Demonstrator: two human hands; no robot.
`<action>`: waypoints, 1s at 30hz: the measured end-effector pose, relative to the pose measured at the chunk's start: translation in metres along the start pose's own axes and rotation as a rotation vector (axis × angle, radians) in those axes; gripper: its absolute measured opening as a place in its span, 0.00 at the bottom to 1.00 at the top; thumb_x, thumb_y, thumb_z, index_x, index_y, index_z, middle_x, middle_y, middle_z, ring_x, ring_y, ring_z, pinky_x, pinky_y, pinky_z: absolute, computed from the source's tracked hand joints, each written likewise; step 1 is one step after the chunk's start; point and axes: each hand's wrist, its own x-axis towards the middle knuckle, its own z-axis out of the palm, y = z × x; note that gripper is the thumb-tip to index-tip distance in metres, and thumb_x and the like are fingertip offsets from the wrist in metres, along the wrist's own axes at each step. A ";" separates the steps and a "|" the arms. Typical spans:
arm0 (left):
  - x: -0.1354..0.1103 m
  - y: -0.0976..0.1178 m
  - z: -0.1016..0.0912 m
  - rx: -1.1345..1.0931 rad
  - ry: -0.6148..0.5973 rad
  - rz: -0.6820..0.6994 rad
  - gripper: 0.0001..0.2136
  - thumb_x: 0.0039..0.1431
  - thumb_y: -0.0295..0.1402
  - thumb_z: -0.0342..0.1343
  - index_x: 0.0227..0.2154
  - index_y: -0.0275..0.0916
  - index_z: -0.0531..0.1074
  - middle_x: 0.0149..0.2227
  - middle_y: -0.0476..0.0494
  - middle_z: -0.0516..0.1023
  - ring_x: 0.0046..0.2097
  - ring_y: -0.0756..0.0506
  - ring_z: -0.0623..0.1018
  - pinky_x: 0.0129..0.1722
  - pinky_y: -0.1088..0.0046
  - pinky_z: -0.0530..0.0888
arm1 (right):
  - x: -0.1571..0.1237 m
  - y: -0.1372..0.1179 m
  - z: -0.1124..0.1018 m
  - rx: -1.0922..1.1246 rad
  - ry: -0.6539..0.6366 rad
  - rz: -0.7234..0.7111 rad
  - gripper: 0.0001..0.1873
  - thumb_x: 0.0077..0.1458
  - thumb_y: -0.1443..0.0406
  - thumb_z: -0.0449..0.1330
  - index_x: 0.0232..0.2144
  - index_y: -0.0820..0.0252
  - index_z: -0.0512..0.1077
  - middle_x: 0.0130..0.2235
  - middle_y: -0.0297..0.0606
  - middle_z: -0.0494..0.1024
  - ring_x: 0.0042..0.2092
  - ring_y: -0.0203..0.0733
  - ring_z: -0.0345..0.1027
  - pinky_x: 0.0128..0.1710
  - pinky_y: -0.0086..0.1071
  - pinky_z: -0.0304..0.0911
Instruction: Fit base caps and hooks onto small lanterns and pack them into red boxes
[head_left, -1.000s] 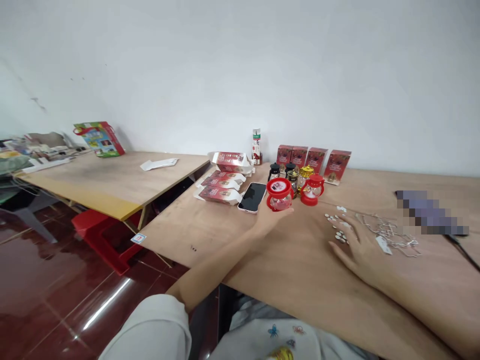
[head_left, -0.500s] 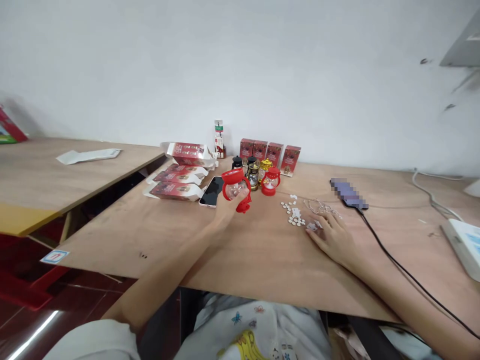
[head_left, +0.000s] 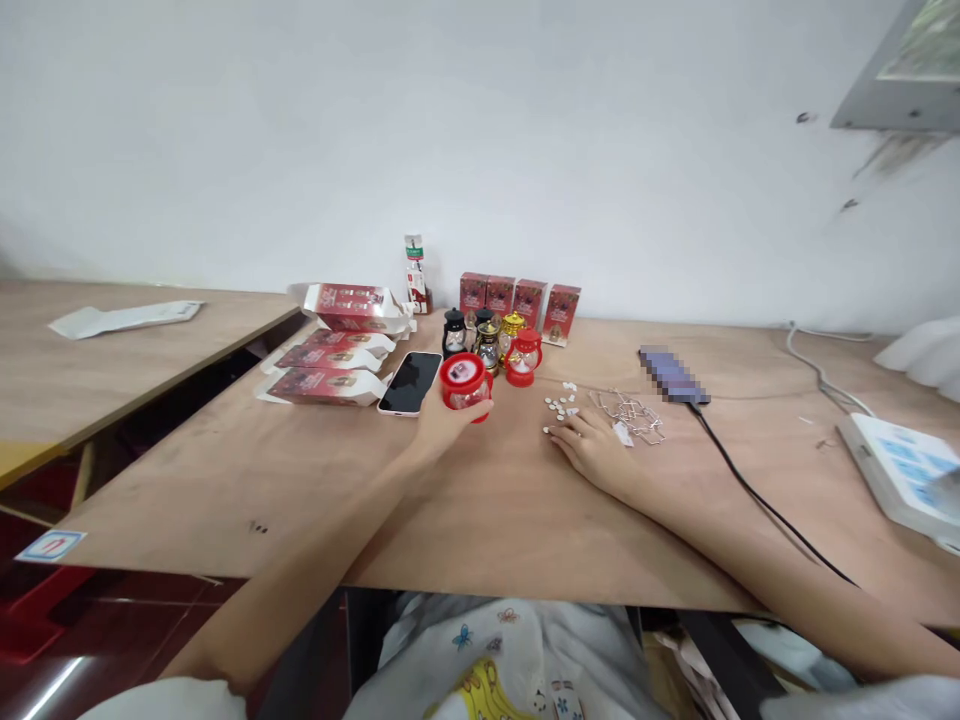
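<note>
My left hand (head_left: pixel 442 418) is closed around a small red lantern (head_left: pixel 463 370), tilted so that its round base faces me. A pale disc with a dark detail shows in that base. My right hand (head_left: pixel 600 450) rests low over the table with fingers apart, among small white discs (head_left: pixel 557 404). Its fingertips touch or cover some of them. Just right of it lie a white piece (head_left: pixel 622 433) and a tangle of thin pale strips (head_left: pixel 634 410). Behind my left hand stand another red lantern (head_left: pixel 523 358), a gold lantern (head_left: pixel 511 326) and several dark ones (head_left: pixel 454 333).
Several red boxes (head_left: pixel 517 298) stand near the wall, and flattened open cartons (head_left: pixel 330 384) lie on the left. A phone (head_left: pixel 410 383) lies beside my left hand. Another phone (head_left: pixel 673 375), with a black cable (head_left: pixel 750 490), and a white device (head_left: pixel 900 470) are to the right.
The red lantern has turned in my left hand, so its base now faces me. My right hand has moved left from the strips onto the white discs. The view has shifted right.
</note>
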 end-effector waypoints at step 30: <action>-0.016 0.003 0.001 0.686 -0.438 0.492 0.15 0.51 0.32 0.57 0.43 0.42 0.66 0.46 0.46 0.75 0.48 0.43 0.74 0.43 0.66 0.64 | 0.057 -0.056 -0.011 0.346 0.585 -0.024 0.06 0.61 0.68 0.52 0.35 0.58 0.69 0.34 0.40 0.73 0.34 0.40 0.64 0.34 0.34 0.61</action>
